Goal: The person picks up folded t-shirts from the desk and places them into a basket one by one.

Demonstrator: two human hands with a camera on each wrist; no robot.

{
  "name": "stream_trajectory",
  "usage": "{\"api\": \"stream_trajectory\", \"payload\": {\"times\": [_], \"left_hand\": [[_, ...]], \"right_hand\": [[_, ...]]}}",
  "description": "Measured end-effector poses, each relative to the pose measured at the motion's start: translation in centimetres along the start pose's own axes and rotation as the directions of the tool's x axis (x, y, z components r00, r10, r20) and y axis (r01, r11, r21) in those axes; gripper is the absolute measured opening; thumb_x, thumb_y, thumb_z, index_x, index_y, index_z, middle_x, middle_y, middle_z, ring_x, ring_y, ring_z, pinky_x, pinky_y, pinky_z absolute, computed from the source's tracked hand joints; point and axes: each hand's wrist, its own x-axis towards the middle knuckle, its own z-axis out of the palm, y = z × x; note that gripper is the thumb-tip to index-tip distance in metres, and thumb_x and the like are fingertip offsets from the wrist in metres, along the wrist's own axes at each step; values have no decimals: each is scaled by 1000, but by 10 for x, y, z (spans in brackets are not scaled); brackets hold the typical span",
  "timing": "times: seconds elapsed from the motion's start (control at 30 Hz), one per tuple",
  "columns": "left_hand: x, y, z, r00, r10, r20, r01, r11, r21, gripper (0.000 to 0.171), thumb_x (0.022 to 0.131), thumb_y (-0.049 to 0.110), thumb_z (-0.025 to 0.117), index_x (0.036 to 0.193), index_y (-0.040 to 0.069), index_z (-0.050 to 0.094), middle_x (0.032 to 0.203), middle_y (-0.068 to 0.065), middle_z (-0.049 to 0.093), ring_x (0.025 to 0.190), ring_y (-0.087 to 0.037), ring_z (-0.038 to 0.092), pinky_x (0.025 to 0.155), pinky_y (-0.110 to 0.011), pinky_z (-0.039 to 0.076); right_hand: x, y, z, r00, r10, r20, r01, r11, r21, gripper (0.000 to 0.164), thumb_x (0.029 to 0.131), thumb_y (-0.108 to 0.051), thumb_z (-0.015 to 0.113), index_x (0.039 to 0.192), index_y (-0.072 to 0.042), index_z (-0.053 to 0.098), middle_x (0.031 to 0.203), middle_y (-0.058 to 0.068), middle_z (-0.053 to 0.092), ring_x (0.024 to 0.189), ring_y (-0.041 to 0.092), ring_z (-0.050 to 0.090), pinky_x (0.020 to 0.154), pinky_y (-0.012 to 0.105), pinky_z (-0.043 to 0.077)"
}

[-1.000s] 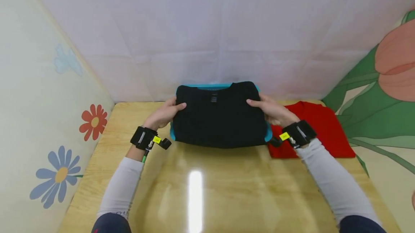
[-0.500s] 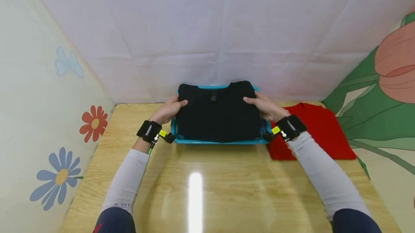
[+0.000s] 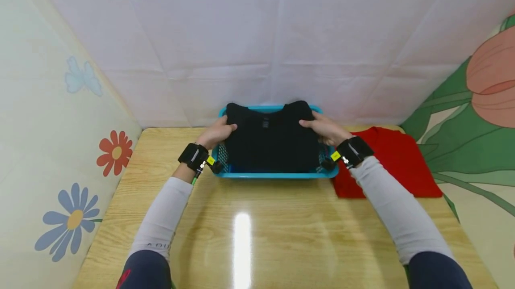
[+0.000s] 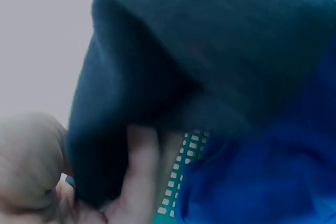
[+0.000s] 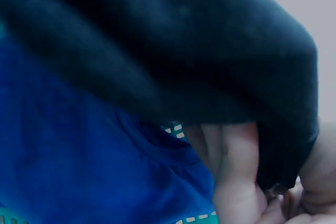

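Your head view looks forward and down on the basket (image 3: pixel 277 175); your wrist views, close at its near corners, face across it, sharing the black shirt (image 3: pixel 273 146).

A wood-grain table (image 3: pixel 289 222) spans the lower half of the frame (a white streak of glare runs down its lower middle). On it sit a turquoise perforated basket (image 3: pixel 277 176), at centre, and a flat red shirt (image 3: pixel 402 164), centre right.
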Motion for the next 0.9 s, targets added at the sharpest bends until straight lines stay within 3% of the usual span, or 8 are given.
{"api": "stream_trajectory", "payload": {"times": [0.1, 0.17, 0.23, 0.33, 0.5, 0.6, 0.8, 0.9], "left_hand": [[-1, 2, 3, 1000, 4, 12, -4, 1000, -9, 75, 112, 17, 41, 167, 6, -10, 176, -16, -5, 160, -38, 18, 121, -62, 35], [-1, 3, 5, 1000, -1, 22, 1, 1000, -8, 76, 112, 15, 42, 167, 5, -10, 176, -17, -6, 159, -39, 20, 120, -62, 37], [-1, 4, 6, 999, -13, 33, 12, 1000, 8, 76, 112, 15, 41, 166, 4, -11, 176, -17, -8, 160, -39, 18, 120, -61, 37], [0, 5, 10, 998, -30, 50, 28, 999, 44, 75, 111, 13, 41, 166, 1, -9, 175, -18, -9, 159, -40, 19, 119, -60, 38], [4, 5, 17, 997, -58, 58, 51, 993, 109, 71, 109, 10, 38, 166, 0, -2, 175, -19, -3, 159, -40, 19, 123, -60, 34], [10, 5, 20, 996, -79, 38, 71, 981, 179, 69, 108, 10, 36, 167, 1, 0, 176, -17, -2, 159, -36, 19, 124, -53, 33], [21, 4, 19, 987, -160, 1, 150, 928, 340, 66, 109, 14, 35, 167, 3, 6, 176, -16, 4, 159, -35, 19, 124, -46, 33], [26, 2, 18, 982, -191, 3, 173, 899, 402, 65, 110, 17, 33, 168, 3, 6, 177, -16, 4, 163, -35, 11, 129, -49, 27]], "right_hand": [[1, -1, 1, 1000, 3, 4, -3, 1000, -23, 92, 111, -41, 49, 164, -22, -22, 175, 21, 9, 92, 19, 66, 82, 37, 54], [0, -1, 1, 1000, 7, 7, -7, 999, -34, 90, 111, -40, 48, 165, -21, -22, 174, 23, 13, 82, 11, 63, 73, 30, 53], [0, -1, 2, 1000, 6, 9, -5, 999, -41, 89, 112, -38, 48, 165, -20, -21, 170, 26, 23, 88, 16, 68, 73, 30, 56], [0, -2, 5, 1000, 11, 12, -10, 997, -76, 88, 112, -35, 47, 165, -16, -20, 172, 27, 14, 115, 32, 66, 87, 38, 58], [2, -4, 13, 999, 30, 38, -26, 994, -103, 88, 112, -27, 47, 165, -12, -21, 174, 21, -14, 156, 47, 23, 117, 65, 39], [5, -5, 18, 998, 37, 41, -32, 992, -123, 87, 112, -22, 47, 164, -9, -21, 174, 21, -17, 159, 49, 10, 120, 72, 29], [11, -6, 24, 999, 38, 28, -32, 979, -203, 81, 112, -16, 45, 165, -2, -14, 173, 27, -7, 156, 51, 20, 119, 68, 34], [15, -6, 25, 999, 34, 15, -28, 956, -291, 77, 111, -15, 43, 164, 4, -11, 172, 31, -8, 157, 52, 11, 123, 66, 28]]}}
